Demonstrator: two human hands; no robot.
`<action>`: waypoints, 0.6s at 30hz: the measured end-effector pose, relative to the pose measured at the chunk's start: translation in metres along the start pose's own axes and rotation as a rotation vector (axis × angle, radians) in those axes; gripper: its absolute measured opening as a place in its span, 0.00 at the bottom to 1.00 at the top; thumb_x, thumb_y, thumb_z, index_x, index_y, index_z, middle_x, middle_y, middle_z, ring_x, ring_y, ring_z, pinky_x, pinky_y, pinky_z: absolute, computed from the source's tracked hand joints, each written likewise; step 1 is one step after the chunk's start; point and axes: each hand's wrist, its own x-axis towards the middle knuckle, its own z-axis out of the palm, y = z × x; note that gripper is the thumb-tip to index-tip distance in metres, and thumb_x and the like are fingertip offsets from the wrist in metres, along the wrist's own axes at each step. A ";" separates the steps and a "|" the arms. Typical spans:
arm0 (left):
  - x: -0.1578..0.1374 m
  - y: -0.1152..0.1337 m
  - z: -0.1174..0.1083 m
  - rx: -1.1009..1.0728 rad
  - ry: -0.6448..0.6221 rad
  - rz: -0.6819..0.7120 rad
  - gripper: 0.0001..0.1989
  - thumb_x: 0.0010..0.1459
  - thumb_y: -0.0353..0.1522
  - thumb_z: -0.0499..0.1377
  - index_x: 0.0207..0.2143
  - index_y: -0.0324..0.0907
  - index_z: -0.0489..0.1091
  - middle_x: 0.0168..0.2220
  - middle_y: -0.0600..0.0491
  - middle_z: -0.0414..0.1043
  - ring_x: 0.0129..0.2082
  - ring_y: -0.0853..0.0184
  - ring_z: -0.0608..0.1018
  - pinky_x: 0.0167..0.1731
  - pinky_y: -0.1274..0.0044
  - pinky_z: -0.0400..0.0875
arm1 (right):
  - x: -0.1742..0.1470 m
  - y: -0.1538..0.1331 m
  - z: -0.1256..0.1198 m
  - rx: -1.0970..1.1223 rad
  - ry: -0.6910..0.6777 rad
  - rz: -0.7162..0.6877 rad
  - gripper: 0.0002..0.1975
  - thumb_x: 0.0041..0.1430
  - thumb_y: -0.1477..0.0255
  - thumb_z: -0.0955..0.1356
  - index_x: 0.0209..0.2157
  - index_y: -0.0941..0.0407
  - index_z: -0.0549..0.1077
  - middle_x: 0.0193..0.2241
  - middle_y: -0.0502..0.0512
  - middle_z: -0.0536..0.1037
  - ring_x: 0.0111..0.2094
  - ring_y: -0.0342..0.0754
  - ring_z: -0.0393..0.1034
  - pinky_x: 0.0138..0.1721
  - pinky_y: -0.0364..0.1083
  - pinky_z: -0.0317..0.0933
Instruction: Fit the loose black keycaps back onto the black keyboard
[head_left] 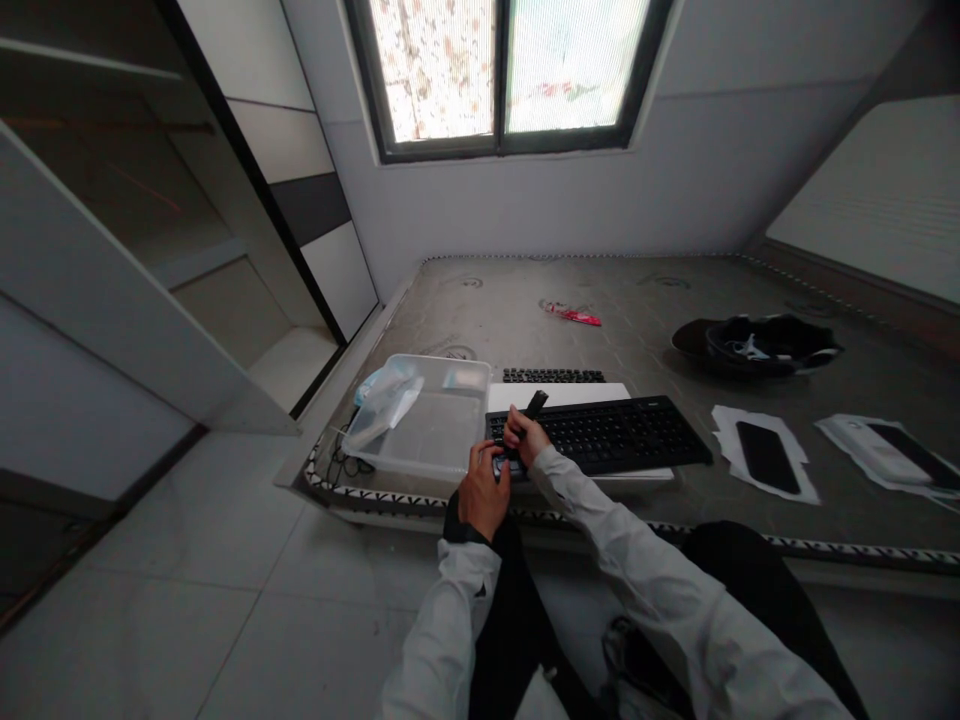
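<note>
A black keyboard lies over a white board near the front edge of the mattress. My left hand, with a black band at the wrist, grips the keyboard's left end, its fingers curled over the corner. My right hand is closed around a short black brush-like tool, its wide end pointing up and away. The lower end of that tool is hidden by my fingers, just over the left keys. Behind the board is a strip of black keys.
A clear plastic tray holding plastic packets is to the left, beside black cables. Farther back lies a red item. To the right are a dark cap and phone-like black slabs on white sheets.
</note>
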 end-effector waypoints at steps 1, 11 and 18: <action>0.000 0.000 0.000 -0.002 -0.004 -0.001 0.10 0.62 0.31 0.54 0.45 0.46 0.66 0.53 0.50 0.64 0.47 0.65 0.74 0.49 0.73 0.69 | 0.001 0.003 0.001 -0.015 0.008 0.000 0.28 0.43 0.48 0.70 0.13 0.53 0.55 0.08 0.42 0.53 0.12 0.37 0.45 0.16 0.41 0.41; 0.000 -0.004 0.002 -0.011 -0.013 0.009 0.10 0.62 0.31 0.53 0.46 0.45 0.65 0.52 0.49 0.64 0.47 0.65 0.74 0.47 0.73 0.70 | -0.002 0.018 0.008 -0.087 0.062 -0.064 0.28 0.42 0.48 0.70 0.13 0.52 0.55 0.07 0.44 0.56 0.12 0.37 0.47 0.15 0.42 0.44; -0.003 -0.004 0.001 -0.003 -0.024 0.041 0.12 0.62 0.30 0.52 0.49 0.46 0.63 0.54 0.51 0.63 0.46 0.65 0.74 0.46 0.74 0.70 | -0.002 0.016 0.013 -0.090 -0.022 -0.030 0.29 0.37 0.47 0.72 0.13 0.53 0.56 0.09 0.43 0.55 0.12 0.35 0.46 0.15 0.41 0.39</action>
